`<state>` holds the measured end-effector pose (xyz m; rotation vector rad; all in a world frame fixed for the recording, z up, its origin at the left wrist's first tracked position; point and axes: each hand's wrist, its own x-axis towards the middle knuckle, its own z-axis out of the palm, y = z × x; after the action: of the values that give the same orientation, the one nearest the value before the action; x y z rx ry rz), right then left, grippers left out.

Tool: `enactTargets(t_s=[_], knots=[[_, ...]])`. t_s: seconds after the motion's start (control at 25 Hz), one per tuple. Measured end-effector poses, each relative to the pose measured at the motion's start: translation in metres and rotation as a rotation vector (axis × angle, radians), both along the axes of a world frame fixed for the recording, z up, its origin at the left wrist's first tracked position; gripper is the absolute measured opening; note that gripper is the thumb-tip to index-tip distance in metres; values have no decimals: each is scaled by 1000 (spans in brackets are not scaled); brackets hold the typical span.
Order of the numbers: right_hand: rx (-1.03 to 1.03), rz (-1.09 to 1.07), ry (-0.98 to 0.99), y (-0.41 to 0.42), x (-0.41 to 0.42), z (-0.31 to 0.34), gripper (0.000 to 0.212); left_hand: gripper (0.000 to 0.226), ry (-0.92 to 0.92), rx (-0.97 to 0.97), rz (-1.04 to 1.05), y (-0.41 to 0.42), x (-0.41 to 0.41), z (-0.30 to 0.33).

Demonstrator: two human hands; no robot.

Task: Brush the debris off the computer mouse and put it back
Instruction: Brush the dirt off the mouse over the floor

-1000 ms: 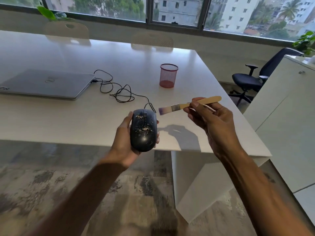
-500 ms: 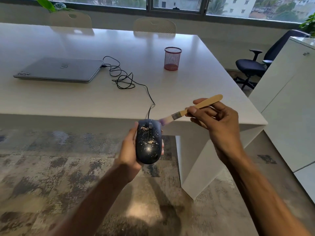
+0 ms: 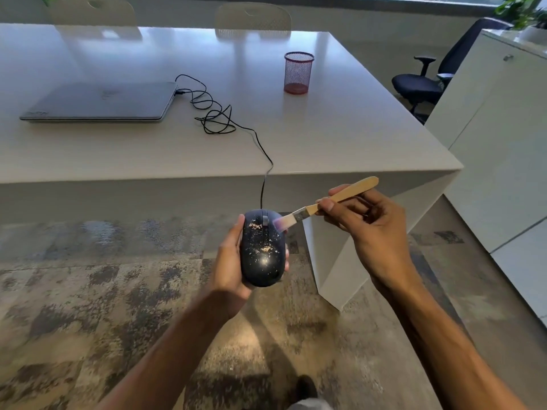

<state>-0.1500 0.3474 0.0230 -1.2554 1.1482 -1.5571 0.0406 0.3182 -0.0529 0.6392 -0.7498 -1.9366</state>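
A dark computer mouse [image 3: 263, 248], speckled with pale debris [image 3: 266, 249] across its top, sits cradled in the left hand [image 3: 229, 270], whose fingers wrap its sides, held out over the floor, below and in front of the table's [image 3: 325, 137] edge. Its cable [image 3: 260, 155] runs up over that edge. The right hand [image 3: 374, 232] pinches a wooden-handled brush [image 3: 322, 207], bristles touching the mouse's upper right. Light strokes away from the palm, with the mouse tilted, should shed the crumbs toward the floor.

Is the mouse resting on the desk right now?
No, the left hand holds the mouse in the air in front of the desk, over the floor, while the brush reaches it.
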Motion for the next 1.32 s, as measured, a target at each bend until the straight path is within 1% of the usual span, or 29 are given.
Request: enactTargets(t_s=[0.16, 0.32, 0.52, 0.76, 0.84, 0.96, 1.08, 1.16, 1.24, 1.32], knots=[[-26, 12, 68, 8, 4, -2, 19, 55, -5, 42, 7, 3, 0, -4], [-38, 24, 82, 5, -2, 1, 19, 58, -44, 102, 32, 3, -7, -7], [-75, 60, 152, -9, -11, 6, 14, 70, -84, 136, 74, 0, -23, 0], [-88, 154, 223, -25, -19, 10, 14, 69, -135, 183, 130, -2, -35, 3], [-90, 169, 278, -29, -20, 9, 14, 64, -140, 178, 145, -2, -38, 5], [-97, 163, 333, -34, -23, 8, 14, 56, -156, 159, 169, -2, -40, 7], [-92, 133, 361, -40, -25, 8, 14, 64, -204, 149, 173, -1, -41, 6], [-96, 64, 380, -44, -27, 9, 13, 61, -240, 112, 172, -1, -41, 4], [-113, -25, 366, -47, -29, 10, 12, 54, -250, 94, 160, -1, -41, 3], [-135, -14, 308, -47, -32, 12, 12, 53, -251, 93, 160, -2, -41, 2]])
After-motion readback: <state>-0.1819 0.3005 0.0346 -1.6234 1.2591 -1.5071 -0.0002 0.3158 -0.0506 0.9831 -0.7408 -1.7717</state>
